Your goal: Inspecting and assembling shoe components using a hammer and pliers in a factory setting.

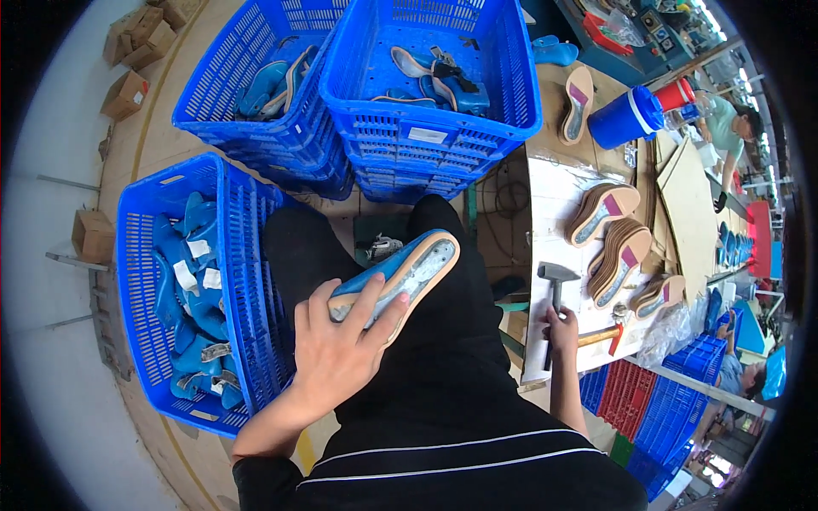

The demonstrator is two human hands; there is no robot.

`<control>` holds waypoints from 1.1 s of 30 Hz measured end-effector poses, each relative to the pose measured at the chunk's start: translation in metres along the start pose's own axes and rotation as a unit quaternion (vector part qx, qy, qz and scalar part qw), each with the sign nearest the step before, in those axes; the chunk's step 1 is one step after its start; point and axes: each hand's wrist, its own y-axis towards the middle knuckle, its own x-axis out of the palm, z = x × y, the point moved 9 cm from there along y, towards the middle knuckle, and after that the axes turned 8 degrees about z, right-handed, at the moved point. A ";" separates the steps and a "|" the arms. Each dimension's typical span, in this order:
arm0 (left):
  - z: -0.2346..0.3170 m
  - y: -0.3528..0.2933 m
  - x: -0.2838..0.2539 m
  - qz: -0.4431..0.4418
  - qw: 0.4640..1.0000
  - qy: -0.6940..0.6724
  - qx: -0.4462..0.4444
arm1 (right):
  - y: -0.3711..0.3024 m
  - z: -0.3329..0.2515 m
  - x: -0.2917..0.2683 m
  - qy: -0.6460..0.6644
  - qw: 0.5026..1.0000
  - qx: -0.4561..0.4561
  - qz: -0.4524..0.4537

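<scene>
My left hand (pixel 336 353) is wrapped round a blue shoe last (pixel 419 277) over my lap. Its underside faces up, with a tan rim around a grey, shiny middle; the fingers lie across the heel half. Over at the white worktable (pixel 550 183) on the right, my right hand (pixel 561 330) closes on the dark handle of a hammer (pixel 558 272) whose grey head points away from me. Beside that hand lies a second hammer (pixel 599 335) with a wooden handle and a red head. Stacks of tan wedge soles (pixel 620 260) sit just beyond.
Blue crates (pixel 426 128) are stacked ahead, with lasts inside. Another blue crate (pixel 223 281) full of blue lasts stands at my left. A blue jug (pixel 626 117) and a single sole (pixel 577 105) are on the table's far end. Other people work at far right.
</scene>
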 end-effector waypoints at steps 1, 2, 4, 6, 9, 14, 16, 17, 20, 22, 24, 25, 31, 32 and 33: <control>-0.001 -0.002 0.000 0.001 1.000 0.002 -0.001 | -0.024 -0.015 0.023 0.136 0.974 0.142 -0.109; -0.001 -0.002 -0.001 0.005 1.000 0.000 0.000 | -0.042 -0.022 0.046 0.311 0.890 0.245 -0.225; -0.003 -0.004 0.000 0.003 1.000 -0.005 -0.004 | -0.058 -0.045 0.062 0.429 0.798 0.334 -0.261; -0.006 -0.004 -0.002 0.009 1.000 -0.002 -0.008 | -0.091 -0.083 0.066 0.347 0.869 0.261 -0.239; -0.003 0.003 -0.004 0.015 1.000 -0.004 0.006 | -0.135 -0.148 0.070 0.140 0.967 -0.053 -0.208; -0.001 0.002 -0.011 0.050 0.998 0.012 0.027 | -0.218 -0.258 0.082 -0.046 0.905 -0.385 -0.176; -0.003 0.002 -0.013 0.059 0.998 0.001 0.013 | -0.239 -0.281 0.087 -0.111 0.870 -0.442 -0.190; -0.004 0.002 -0.013 0.063 0.998 0.000 0.011 | -0.246 -0.286 0.089 -0.098 0.854 -0.463 -0.217; -0.006 -0.001 -0.010 0.052 0.999 0.009 0.005 | -0.254 -0.288 0.095 -0.135 0.844 -0.437 -0.281; -0.005 0.000 -0.011 0.051 0.999 -0.001 0.016 | -0.261 -0.285 0.096 -0.159 0.836 -0.448 -0.276; -0.006 0.001 -0.011 0.057 0.998 -0.003 0.012 | -0.263 -0.285 0.098 -0.181 0.830 -0.450 -0.276; -0.005 0.001 -0.012 0.060 0.998 -0.006 0.016 | -0.263 -0.284 0.098 -0.197 0.830 -0.447 -0.270; -0.007 -0.003 -0.014 0.062 0.998 -0.008 0.018 | -0.273 -0.318 0.046 0.002 0.808 -0.577 -0.121; -0.007 -0.003 -0.014 0.066 0.998 -0.007 0.017 | -0.265 -0.324 0.024 0.113 0.830 -0.532 -0.125; -0.007 -0.003 -0.014 0.069 0.997 -0.014 0.013 | -0.264 -0.335 -0.002 0.195 0.837 -0.490 -0.145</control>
